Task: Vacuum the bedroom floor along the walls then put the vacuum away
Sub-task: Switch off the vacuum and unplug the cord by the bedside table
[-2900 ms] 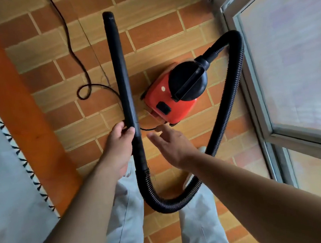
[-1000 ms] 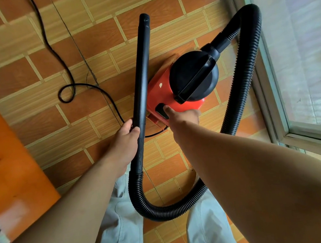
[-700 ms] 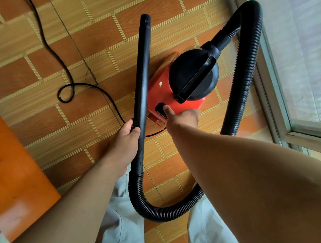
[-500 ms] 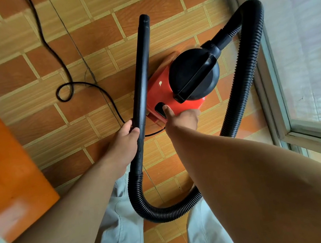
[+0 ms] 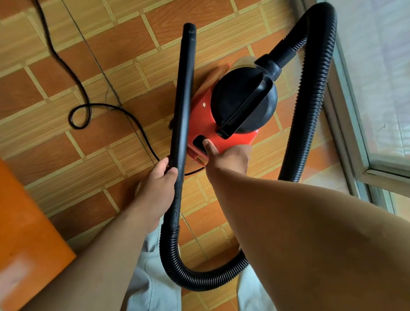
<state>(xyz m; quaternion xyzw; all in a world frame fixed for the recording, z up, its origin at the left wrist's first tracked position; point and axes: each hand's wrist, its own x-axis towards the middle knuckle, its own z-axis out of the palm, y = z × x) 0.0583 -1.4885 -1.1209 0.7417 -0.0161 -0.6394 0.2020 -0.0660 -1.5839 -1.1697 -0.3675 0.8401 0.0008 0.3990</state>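
- Standing on the orange-and-tan tiled floor [image 5: 22, 87], close to its right edge by the frosted-glass window [image 5: 380, 56], is a red plastic canister vacuum [image 5: 203, 115] with a black domed top [image 5: 243, 99].
- A small pale mark sits on the red shell, too small to read.
- The left hand [image 5: 158, 187] has its fingers and thumb curled round the long black plastic wand [image 5: 184, 101], low down, just above the joint with the ribbed black hose [image 5: 316, 105]. The wand slants across the vacuum's left side.
- The right hand [image 5: 230, 157] presses a straight thumb on the black rocker switch [image 5: 198, 140] at the vacuum's near end. The other fingers are folded in, and I cannot tell whether they grip the shell.
- About three seconds ago that hand hung spread in the air short of the vacuum and the wand stood nearly straight. Now the thumb is on the switch and the wand leans right. The last second brought almost no change.
- Count: one vacuum, one wand, one hose, two hands, and one black power cord [image 5: 70, 119] with a single loop on the floor to the left.
- An orange wooden panel [image 5: 3, 206] lines the floor's left edge.
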